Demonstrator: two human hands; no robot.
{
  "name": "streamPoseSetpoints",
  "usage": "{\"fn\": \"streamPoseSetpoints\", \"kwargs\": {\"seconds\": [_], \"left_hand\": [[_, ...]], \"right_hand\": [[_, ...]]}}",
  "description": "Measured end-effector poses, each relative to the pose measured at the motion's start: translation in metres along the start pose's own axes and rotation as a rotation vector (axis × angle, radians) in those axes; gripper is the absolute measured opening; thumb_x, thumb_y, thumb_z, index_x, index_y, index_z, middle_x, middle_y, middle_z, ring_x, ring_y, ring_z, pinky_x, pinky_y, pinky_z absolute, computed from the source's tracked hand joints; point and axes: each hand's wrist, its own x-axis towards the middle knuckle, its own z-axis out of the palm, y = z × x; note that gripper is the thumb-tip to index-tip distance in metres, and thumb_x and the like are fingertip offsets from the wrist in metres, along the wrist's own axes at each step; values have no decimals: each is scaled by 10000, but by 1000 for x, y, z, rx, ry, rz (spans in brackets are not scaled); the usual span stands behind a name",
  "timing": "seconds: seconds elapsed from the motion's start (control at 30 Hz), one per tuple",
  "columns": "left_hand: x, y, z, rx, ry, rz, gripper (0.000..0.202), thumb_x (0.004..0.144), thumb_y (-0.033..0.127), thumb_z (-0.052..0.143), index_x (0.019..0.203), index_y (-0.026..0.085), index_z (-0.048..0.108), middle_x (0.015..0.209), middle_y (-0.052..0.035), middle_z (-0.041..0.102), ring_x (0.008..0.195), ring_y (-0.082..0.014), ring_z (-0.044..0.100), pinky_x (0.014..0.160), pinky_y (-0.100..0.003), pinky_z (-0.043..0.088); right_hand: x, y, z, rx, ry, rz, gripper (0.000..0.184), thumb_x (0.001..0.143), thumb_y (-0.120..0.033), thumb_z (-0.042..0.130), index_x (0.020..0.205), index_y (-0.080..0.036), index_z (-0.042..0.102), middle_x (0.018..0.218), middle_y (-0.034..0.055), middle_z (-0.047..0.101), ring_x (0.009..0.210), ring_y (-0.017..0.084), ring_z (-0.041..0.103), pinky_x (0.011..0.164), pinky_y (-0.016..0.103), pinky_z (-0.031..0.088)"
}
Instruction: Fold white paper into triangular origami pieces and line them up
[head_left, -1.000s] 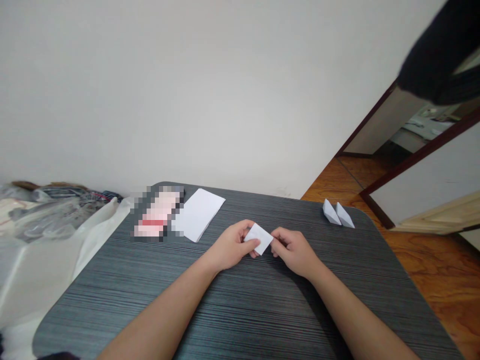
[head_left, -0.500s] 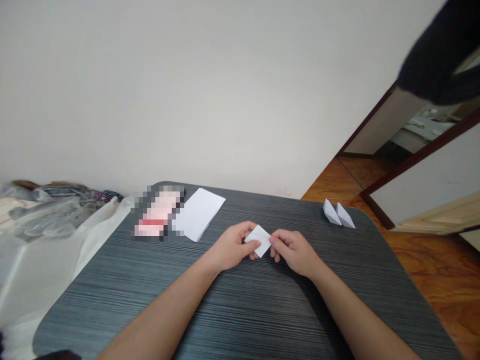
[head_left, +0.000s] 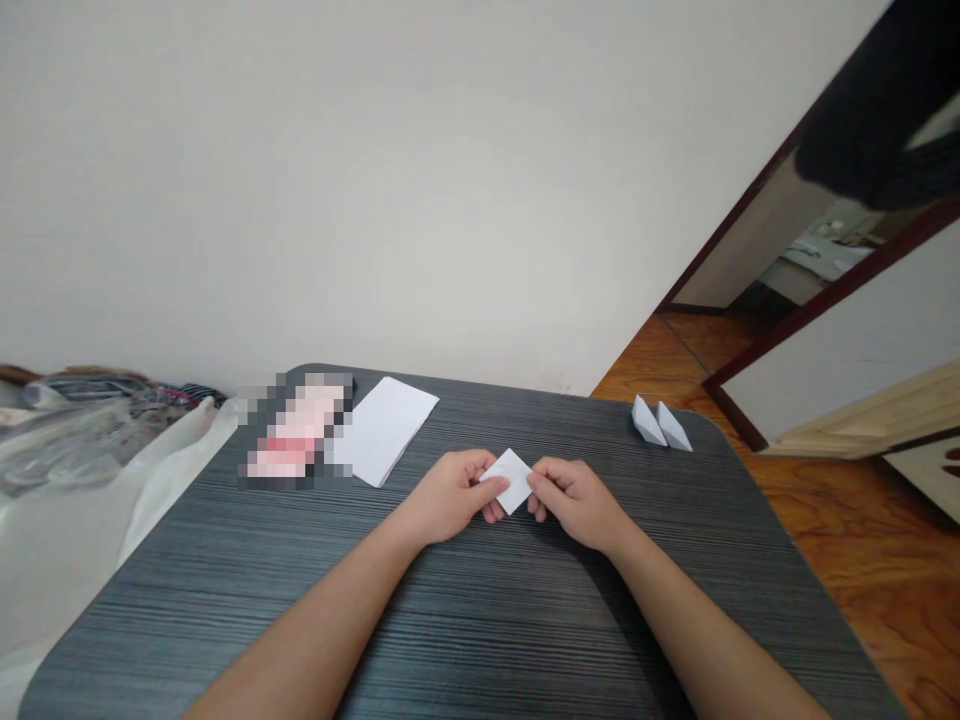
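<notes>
A small folded piece of white paper [head_left: 512, 477] is held between both hands just above the dark striped table [head_left: 480, 620], near its middle. My left hand [head_left: 450, 495] pinches the paper's left side with thumb and fingers. My right hand [head_left: 574, 500] is closed on its right corner, the fingers curled under. Both forearms reach in from the lower edge of the head view.
A stack of white paper sheets [head_left: 386, 440] lies at the back of the table beside a blurred pink item [head_left: 296, 440]. Two small folded white paper shapes [head_left: 660, 424] stand at the far right corner. Bags and fabric [head_left: 90, 430] lie left; wooden floor [head_left: 862, 530] right.
The hands have closed in on the paper, which looks smaller between them. The head view has shifted slightly, so everything sits a little further left.
</notes>
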Motion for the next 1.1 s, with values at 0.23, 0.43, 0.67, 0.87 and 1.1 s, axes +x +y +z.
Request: {"fn": "streamPoseSetpoints", "kwargs": {"seconds": [0.23,0.43,0.67,0.87,1.1], "left_hand": [[1,0,1,-41,-26,-22,271,837,383,520,832,116,561,626,-41,629,535,-124,584,535,-246,466],[1,-2,0,-15,-26,-12,332,853,432,476,766,122,556,625,-44,634,530,-119,584,526,-232,459],[0,-1,0,29,-35,-13,327,855,419,471,770,121,577,627,-42,634,545,-128,589,536,-241,468],[0,1,-1,62,-53,-14,330,867,401,449,767,119,588,625,-47,634,549,-134,591,546,-254,477],[-2,2,0,91,-73,-7,341,864,402,447,733,122,590,600,-35,623,524,-125,577,521,-238,467]], "right_hand": [[0,0,0,-21,5,-16,302,904,-299,446,660,-168,566,580,4,616,490,108,581,515,221,450],[1,0,1,1,-4,-5,288,898,-287,451,658,-167,555,583,3,616,492,108,582,510,216,450],[1,0,1,6,-9,-3,255,894,-267,455,678,-170,551,581,-9,603,509,106,580,536,215,448],[1,-3,0,-50,-25,-33,287,902,-264,441,652,-171,547,568,-9,607,518,107,579,559,217,444],[1,5,3,-55,-23,-17,251,900,-275,457,686,-172,539,555,-18,599,479,93,530,495,194,396]]}}
